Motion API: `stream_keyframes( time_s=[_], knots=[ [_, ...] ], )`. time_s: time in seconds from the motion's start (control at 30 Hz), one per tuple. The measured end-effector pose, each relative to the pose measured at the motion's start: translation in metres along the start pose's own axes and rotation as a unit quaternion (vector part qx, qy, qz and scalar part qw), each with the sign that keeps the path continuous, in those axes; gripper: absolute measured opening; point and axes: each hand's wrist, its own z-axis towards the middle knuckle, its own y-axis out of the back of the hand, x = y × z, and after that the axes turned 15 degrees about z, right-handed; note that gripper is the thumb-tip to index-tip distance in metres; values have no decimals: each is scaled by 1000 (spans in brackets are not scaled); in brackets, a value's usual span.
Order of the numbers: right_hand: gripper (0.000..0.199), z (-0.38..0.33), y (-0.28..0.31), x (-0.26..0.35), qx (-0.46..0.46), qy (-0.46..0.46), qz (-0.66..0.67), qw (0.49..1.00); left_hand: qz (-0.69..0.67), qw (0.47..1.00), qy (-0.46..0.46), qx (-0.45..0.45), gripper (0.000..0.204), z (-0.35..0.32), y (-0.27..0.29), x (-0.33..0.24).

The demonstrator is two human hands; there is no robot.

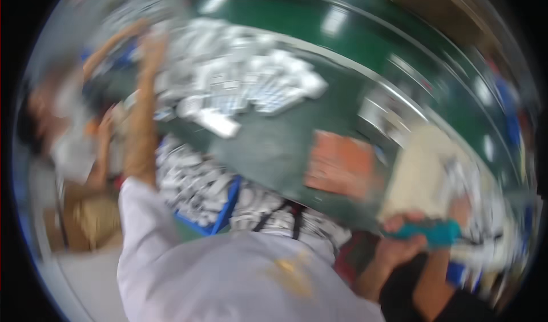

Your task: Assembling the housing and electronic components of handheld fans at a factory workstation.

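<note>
The left hand point(153, 42) is at the white-box pile's point(268, 85) left edge; a long white box point(216, 122) slants along the pile's near side. Blur leaves its grip, and the right hand's, untellable.

white pieces point(220, 123): smooth, plastic-looking to us | blue bin point(228, 205): plastic too, we reckon | worktop point(262, 156): smooth, kinda dull | green strip point(279, 12) behind: super glossy | white shirt point(217, 276): matt cloth | orange slab point(339, 165): matt, material too blurry for us
</note>
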Motion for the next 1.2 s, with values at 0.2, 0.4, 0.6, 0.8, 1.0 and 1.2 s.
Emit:
stream_keyframes(
  time_s=[0.2, 0.4, 0.6, 0.8, 1.0, 1.2],
  knots=[
    [62, 7, -31, -1, 38, -9, 1, 999, -762, 610, 26, -217, 37, -33, 317, -51],
    [55, 11, -10, 22, 46, 1, -45, 998, -826, 424, -346, -133, 36, -139, 602, -203],
    [76, 6, -23, 49, -18, 0, -144, 989, -749, 544, -366, -94, 63, -164, 744, -353],
    [73, -5, -10, 61, -37, 16, -167, 985, -730, 587, -345, 55, 54, -173, 764, -383],
    [36, 3, 31, 63, -23, 86, -132, 987, -779, 518, -352, -30, 39, -166, 692, -330],
    [54, 30, 18, 59, -18, 82, -226, 970, -755, 509, -378, -170, 21, -177, 575, -225]
  ],
)
